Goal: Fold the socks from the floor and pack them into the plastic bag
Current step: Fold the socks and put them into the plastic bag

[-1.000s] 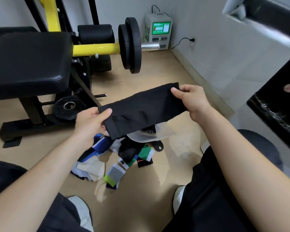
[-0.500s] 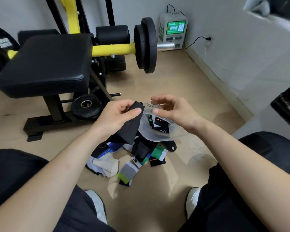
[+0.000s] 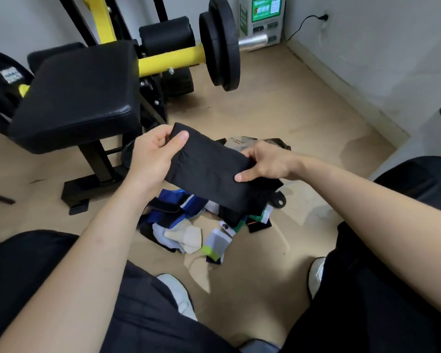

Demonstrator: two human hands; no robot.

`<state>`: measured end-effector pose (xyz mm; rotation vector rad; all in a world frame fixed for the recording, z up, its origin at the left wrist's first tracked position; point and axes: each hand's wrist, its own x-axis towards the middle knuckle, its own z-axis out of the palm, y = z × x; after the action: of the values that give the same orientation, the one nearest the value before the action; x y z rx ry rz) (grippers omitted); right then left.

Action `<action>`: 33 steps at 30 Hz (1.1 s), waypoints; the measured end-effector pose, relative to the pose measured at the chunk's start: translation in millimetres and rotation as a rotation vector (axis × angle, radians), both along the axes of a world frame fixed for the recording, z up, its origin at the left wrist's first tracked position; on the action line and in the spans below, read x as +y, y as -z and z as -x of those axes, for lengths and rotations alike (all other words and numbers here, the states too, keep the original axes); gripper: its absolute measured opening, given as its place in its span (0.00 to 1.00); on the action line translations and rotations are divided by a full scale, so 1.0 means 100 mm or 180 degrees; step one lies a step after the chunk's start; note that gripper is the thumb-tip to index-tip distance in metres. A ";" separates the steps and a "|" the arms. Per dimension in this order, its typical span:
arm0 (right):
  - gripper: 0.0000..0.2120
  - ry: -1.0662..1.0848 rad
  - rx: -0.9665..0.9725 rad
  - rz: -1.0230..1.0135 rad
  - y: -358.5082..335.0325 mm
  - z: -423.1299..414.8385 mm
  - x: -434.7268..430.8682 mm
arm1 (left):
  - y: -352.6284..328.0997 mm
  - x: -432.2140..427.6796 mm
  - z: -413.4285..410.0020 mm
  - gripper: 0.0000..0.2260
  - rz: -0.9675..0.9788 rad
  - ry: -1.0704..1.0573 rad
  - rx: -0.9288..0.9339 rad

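Observation:
A folded black sock [image 3: 209, 171] is held flat in the air above the floor. My left hand [image 3: 154, 155] pinches its upper left corner, thumb on top. Gripping its right edge is my right hand [image 3: 265, 163]. Just behind the right hand, part of the clear plastic bag [image 3: 239, 143] shows, with dark socks inside; most of it is hidden by the sock and hand. Below lies a pile of loose socks [image 3: 189, 225] in blue, white, cream, grey-green and black.
A black padded gym bench [image 3: 79, 95] with a yellow frame stands at the left. A barbell weight plate [image 3: 222, 44] hangs behind. My knees and white shoes [image 3: 178, 294] frame the pile. A wall and a charging unit [image 3: 262, 14] are at the back right.
The sock was stretched out long between both hands, then bunched in the left hand by the bag. Now both hands hold it flat and folded shorter.

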<state>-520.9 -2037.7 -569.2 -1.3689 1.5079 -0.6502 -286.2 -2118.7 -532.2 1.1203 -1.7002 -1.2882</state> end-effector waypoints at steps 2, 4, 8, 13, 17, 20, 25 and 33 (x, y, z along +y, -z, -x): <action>0.05 0.0156 0.0044 -0.0143 0.04 0.11 0.01 | 0.04 -0.07 -0.05 0.04 -0.0012 -0.0347 -0.0073; 0.09 0.0410 -0.0082 -0.0189 0.04 0.22 0.00 | 0.09 -0.15 -0.09 0.05 -0.0084 -0.0781 -0.0155; 0.07 0.1196 -0.0474 -0.0018 -0.03 0.37 -0.01 | 0.16 -0.22 -0.09 0.08 -0.0339 -0.1308 -0.0251; 0.11 0.2240 -0.0994 0.0539 -0.14 0.32 0.05 | 0.21 -0.23 -0.06 0.08 -0.0293 -0.1280 -0.0328; 0.02 0.2148 -0.1165 0.0762 -0.25 0.14 0.13 | 0.16 -0.11 0.03 0.16 -0.0320 -0.0787 -0.0251; 0.03 0.2043 -0.1178 0.0821 -0.22 0.02 0.14 | 0.11 0.08 0.14 0.06 -0.0222 -0.0404 -0.0206; 0.07 0.1968 -0.1124 0.0915 -0.11 -0.16 0.13 | 0.11 0.34 0.33 0.04 -0.0260 -0.0126 -0.0081; 0.07 0.1395 -0.0821 0.1262 -0.09 -0.43 0.21 | 0.08 0.50 0.44 0.11 -0.0527 0.0306 0.0154</action>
<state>-477.9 -2017.1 -560.0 -1.1794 1.5266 -1.4078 -330.4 -2068.5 -540.3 1.1026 -1.6531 -1.5275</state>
